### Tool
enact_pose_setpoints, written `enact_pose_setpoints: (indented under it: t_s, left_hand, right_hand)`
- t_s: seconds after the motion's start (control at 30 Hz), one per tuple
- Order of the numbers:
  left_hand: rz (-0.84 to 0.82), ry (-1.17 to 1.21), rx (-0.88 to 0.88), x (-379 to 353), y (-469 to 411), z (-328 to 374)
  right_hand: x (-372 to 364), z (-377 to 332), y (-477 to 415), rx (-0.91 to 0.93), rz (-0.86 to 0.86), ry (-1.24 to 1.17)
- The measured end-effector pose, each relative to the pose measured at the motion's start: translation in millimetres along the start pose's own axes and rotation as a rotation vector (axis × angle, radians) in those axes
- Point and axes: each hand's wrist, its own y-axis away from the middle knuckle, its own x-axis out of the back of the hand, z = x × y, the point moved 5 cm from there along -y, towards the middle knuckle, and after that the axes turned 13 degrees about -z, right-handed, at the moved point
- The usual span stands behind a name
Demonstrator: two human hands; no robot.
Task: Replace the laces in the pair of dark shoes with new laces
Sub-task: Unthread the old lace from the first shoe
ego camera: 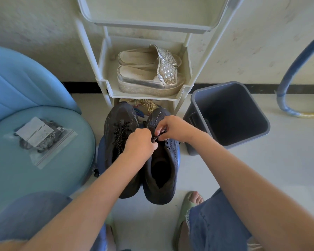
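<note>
Bare forearms reach down to the pair of dark shoes (161,169), which stands toes away on the floor at the foot of a shoe rack (105,73). The left hand (140,142) and right hand (172,127) curl their fingers and pinch the dark lace (157,137) over the right-side shoe; its neighbour is laced. A bag of laces (42,138) lies mid-seat on a blue stool (43,178). A grey bin (230,115) stands just beside the shoes.

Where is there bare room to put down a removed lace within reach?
Bare floor lies right of the right dark shoe, just nearer than the grey bin. The teal seat is bare nearer than the zip bag. Crowded: the left hand and right hand pinch the lace over that shoe, whose toe sits close to the shelf rack.
</note>
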Motion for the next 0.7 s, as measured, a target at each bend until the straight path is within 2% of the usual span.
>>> enact_pose_setpoints:
  t_s: [0.17,0.47,0.6,0.7]
  left_hand:
    - [0.006,0.005,-0.004,-2,1,-1]
    - [-0.043,0.033,0.048,-4,-1,-1]
    - [-0.057,0.019,0.057,-3,-1,0]
    - [-0.032,-0.014,0.046,-4,-1,0]
  right_hand:
    - [-7,-5,-3,-0.004,0.16,0.076]
    - [-18,-15,4,-0.021,0.4,0.392]
    - [-20,-17,4,-0.027,0.415,0.484]
    - [-18,-14,3,-0.049,0.361,0.424]
